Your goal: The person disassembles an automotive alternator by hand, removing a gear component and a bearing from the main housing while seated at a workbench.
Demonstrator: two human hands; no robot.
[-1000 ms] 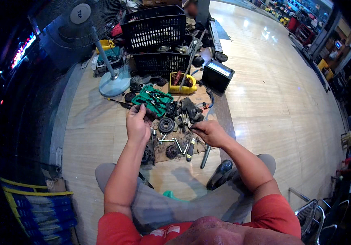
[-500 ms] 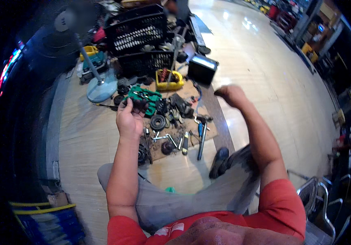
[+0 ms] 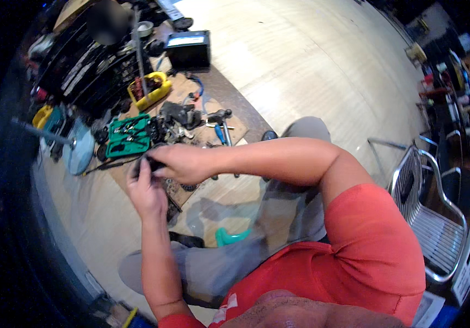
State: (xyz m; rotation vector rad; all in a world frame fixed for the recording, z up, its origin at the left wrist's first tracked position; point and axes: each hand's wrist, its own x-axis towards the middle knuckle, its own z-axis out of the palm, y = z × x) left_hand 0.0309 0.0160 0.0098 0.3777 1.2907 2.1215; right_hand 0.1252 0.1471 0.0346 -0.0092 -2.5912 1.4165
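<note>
A small dark part, its kind hard to make out, sits between my two hands. My left hand is closed on it from below, thumb up. Coming across from the right, my right hand meets it there; its fingers curl in at the part, partly hidden and blurred. Just beyond my hands lies an open green tool case with tools in its slots. A hammer and a blue-handled screwdriver rest farther right on the brown board, near greasy metal parts.
Behind the board stand a yellow container with reddish parts, a black box and black crates. A fan's round base is at left. A green curved object lies near my leg. At right is a metal chair.
My right hand has swung in from the right and come together with my left hand at the dark part. The whole view has turned to the right.
</note>
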